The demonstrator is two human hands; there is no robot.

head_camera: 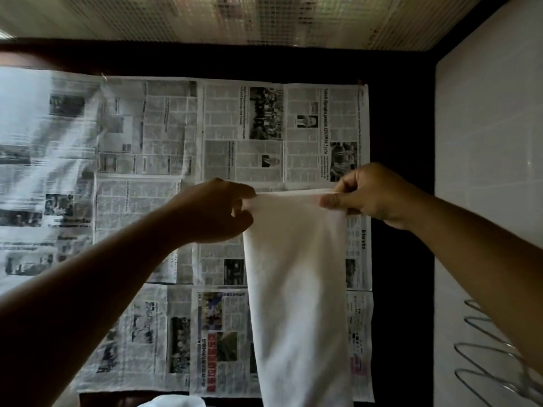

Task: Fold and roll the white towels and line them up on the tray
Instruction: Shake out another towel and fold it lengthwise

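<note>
Towel [296,274] stretched for folding — left hand [216,212] and right hand [379,198] each pinch a top corner.
It hangs over the surface's [402,259] right side; best laid down taut, corners level, on the newspaper [235,127].

Newspaper sheets [164,148] covered a dark tabletop [402,127], edges overlapping. Beyond newspaper's far edge: strip of bare dark top, then pale gridded mesh surface [264,19], brighter than the rest. R of newspaper: white tiled surface [484,142] w/ faint grout lines. Wire rack [484,356] sat on tiles, near-R of newspaper. Light dim overall; L sheets blurred.
</note>
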